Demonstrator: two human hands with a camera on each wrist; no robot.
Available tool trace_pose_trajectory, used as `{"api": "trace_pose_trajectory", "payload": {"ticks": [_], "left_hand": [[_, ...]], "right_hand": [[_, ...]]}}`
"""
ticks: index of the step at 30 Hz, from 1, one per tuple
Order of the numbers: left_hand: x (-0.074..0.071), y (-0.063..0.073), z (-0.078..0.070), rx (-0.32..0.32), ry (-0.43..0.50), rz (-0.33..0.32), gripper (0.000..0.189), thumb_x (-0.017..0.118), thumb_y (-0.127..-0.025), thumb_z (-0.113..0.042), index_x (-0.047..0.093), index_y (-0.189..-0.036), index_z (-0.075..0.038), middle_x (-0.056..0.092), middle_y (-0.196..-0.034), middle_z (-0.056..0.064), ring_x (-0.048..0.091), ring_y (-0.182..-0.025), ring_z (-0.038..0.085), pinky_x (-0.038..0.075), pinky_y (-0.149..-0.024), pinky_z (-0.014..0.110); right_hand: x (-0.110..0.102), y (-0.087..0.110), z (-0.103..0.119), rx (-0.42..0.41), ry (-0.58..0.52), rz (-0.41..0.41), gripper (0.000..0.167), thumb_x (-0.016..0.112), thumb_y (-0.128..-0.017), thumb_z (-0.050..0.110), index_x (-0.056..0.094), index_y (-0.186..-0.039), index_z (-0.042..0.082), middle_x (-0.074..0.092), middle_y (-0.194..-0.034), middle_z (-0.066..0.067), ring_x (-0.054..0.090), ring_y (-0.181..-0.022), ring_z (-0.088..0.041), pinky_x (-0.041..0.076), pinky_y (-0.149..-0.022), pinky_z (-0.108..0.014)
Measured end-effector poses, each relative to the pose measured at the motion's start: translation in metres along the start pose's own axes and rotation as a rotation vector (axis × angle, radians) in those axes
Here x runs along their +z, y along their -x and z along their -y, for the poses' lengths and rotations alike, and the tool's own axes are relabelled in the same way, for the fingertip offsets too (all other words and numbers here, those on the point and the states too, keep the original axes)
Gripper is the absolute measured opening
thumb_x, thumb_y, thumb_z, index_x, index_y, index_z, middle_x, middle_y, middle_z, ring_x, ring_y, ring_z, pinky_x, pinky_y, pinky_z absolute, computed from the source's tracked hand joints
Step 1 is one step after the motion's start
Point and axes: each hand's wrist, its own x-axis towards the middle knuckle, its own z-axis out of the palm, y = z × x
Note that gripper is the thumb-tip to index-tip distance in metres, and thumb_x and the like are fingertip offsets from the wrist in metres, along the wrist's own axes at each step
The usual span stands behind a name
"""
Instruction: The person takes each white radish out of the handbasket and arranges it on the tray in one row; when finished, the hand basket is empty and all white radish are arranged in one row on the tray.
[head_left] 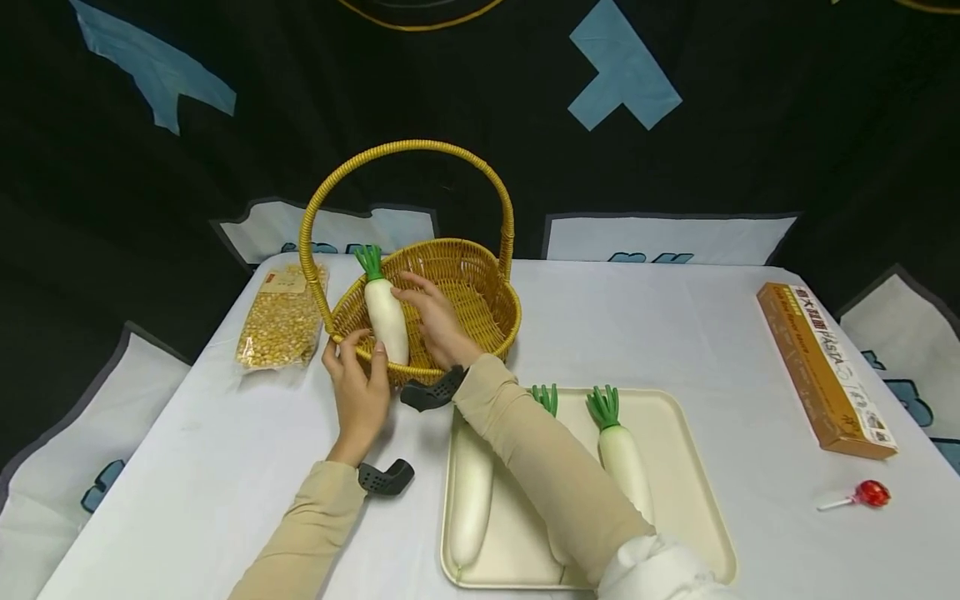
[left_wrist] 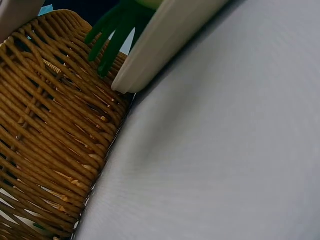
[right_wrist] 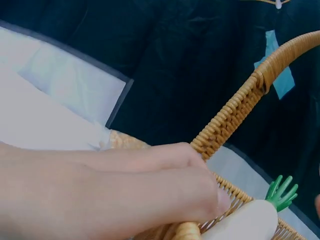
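Note:
A white radish [head_left: 386, 321] with green tops leans upright inside the yellow wicker basket [head_left: 480, 292], against its left side. My right hand [head_left: 438, 325] reaches over the front rim into the basket, fingers extended, fingertips right beside the radish. My left hand [head_left: 358, 400] grips the front left rim near the base of the handle; the right wrist view shows this hand [right_wrist: 150, 190] with its fingers bent over the rim. The left wrist view looks along the outer basket wall [left_wrist: 55, 120], with the left fingers mostly out of frame.
A cream tray [head_left: 693, 500] in front holds several white radishes [head_left: 472, 500], partly hidden by my right sleeve. A bag of yellow kernels [head_left: 281, 321] lies left of the basket. To the right are a pasta box [head_left: 825, 367] and a red lollipop [head_left: 872, 493].

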Motion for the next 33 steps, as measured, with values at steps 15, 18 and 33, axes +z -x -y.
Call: {"api": "trace_pose_trajectory", "payload": {"ticks": [15,18,33], "left_hand": [[-0.002,0.004,0.005,0.014,-0.016,-0.006,0.039,0.04,-0.094,-0.038,0.04,-0.125,-0.015,0.013,-0.142,0.024,0.034,-0.122,0.044,0.031,-0.096,0.055],[-0.002,0.003,0.005,0.023,-0.015,-0.01,0.038,0.041,-0.094,-0.038,0.041,-0.124,-0.016,0.013,-0.141,0.023,0.032,-0.124,0.043,0.03,-0.097,0.055],[-0.002,0.001,0.001,0.046,-0.002,-0.033,0.037,0.043,-0.093,-0.036,0.042,-0.124,-0.015,0.015,-0.141,0.023,0.035,-0.122,0.043,0.03,-0.098,0.054]], "right_hand": [[0.005,-0.001,-0.01,0.295,0.227,0.314,0.054,0.049,-0.09,0.042,0.029,-0.14,0.036,0.027,-0.145,-0.001,0.041,-0.119,-0.019,0.04,-0.095,-0.04],[0.004,-0.005,-0.015,0.292,0.259,0.287,0.047,0.05,-0.09,0.042,0.039,-0.136,0.033,0.043,-0.13,-0.003,0.048,-0.105,-0.017,0.046,-0.083,-0.031],[0.004,0.006,-0.005,0.131,0.443,0.136,0.045,0.061,-0.085,0.026,0.051,-0.129,0.025,0.045,-0.134,-0.011,0.056,-0.086,-0.02,0.047,-0.068,-0.032]]}}
